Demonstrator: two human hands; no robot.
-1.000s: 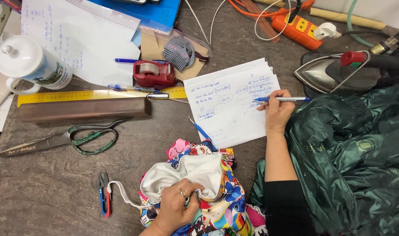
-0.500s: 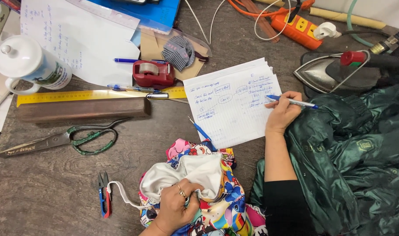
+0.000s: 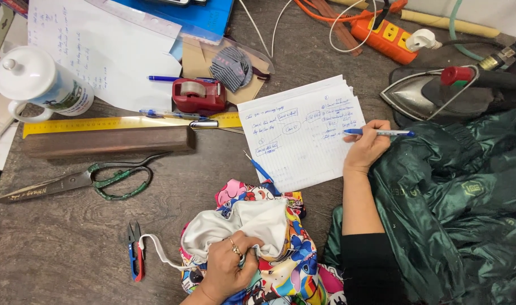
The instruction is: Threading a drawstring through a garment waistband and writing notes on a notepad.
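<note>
Nearest the camera, the left hand [image 3: 227, 271] is gripping a bunched, soft cartoon-print fabric [image 3: 275, 265] with a white lining, fingers curled shut into its folds. Just left of it, small thread snips [image 3: 135, 251] are lying on the worn wooden table [image 3: 60, 254], touching a white cord from the cloth. To the right, a glossy dark green jacket [image 3: 455, 209] is crumpling against the forearm. Farther up, the right hand [image 3: 368, 148] is pinching a blue pen [image 3: 379, 133] closed between fingers and thumb, its tip resting on a stack of lined white paper [image 3: 300, 133] covered in handwriting. Large metal scissors [image 3: 77, 181] are lying left, below a wooden block [image 3: 108, 141] and yellow ruler [image 3: 116, 121]. Beyond are sitting a red tape dispenser [image 3: 198, 94], a lidded white mug [image 3: 40, 82], a steel iron [image 3: 438, 93] and an orange power strip [image 3: 385, 36].
</note>
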